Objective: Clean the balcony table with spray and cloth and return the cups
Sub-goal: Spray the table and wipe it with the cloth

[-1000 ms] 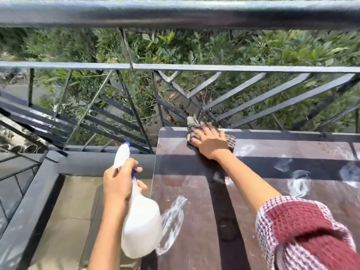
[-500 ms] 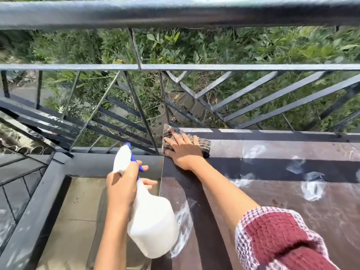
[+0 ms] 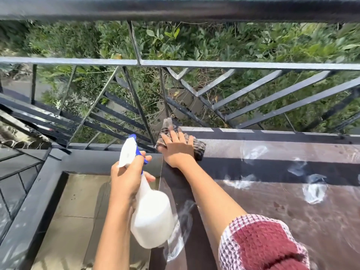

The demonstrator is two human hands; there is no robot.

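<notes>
sliding left along the far edge over the last second, the right hand (image 3: 178, 151) has carried the cloth (image 3: 199, 148) to the far left corner of the surface (image 3: 272, 221), just above the centre of the frame. one end of the cloth now pokes past that corner. that hand lies flat, fingers straight and spread, pressing the cloth down rather than gripping it. the left hand (image 3: 126, 178), at centre left, has barely shifted. it is wrapped round the neck of the white spray bottle (image 3: 152, 217), a finger by the blue trigger, and holds the bottle upright just off the left edge of the surface, above the tiled floor (image 3: 78, 211).

the next stroke turns, i judge, on there being no more surface to the left: everything left to wipe lies to the right of the cloth. the wet patches (image 3: 314, 191) sit at centre right and right of the frame, well apart from the cloth, strung roughly left to right like the far edge. the right hand is nearer them and already has the cloth, so a sweep back rightward suits it. one smear (image 3: 183, 221) lies at lower centre, just beside the bottle, nearer the left hand, which is busy. no cups are in view. beyond the surface runs the dark metal railing (image 3: 194, 63).
</notes>
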